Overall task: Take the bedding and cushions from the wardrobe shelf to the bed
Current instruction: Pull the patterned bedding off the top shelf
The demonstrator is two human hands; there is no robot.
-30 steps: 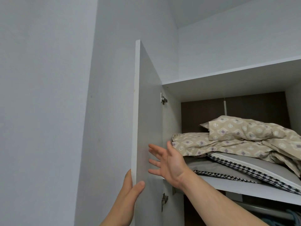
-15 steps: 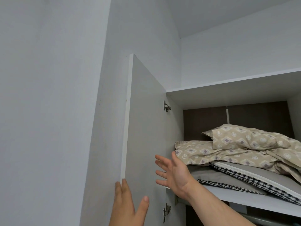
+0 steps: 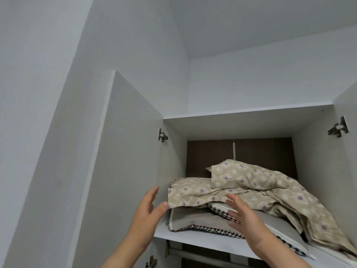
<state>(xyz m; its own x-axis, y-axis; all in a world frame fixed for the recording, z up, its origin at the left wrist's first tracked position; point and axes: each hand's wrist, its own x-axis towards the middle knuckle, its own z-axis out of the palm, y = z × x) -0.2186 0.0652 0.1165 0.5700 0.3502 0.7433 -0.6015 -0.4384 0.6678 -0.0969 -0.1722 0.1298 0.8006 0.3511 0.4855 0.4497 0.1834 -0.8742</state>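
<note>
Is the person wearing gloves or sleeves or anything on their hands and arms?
No. The left hand and right hand are bare, and no gloves, rings or bracelets show. The left forearm and right forearm are bare too, with no sleeve or watch in view down to the picture's bottom edge.

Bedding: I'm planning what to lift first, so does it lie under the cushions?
No, the bedding lies on top of the cushions on the shelf.

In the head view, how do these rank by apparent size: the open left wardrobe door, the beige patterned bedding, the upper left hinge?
1. open left wardrobe door
2. beige patterned bedding
3. upper left hinge
The door is nearer, yet clearly largest.
</note>
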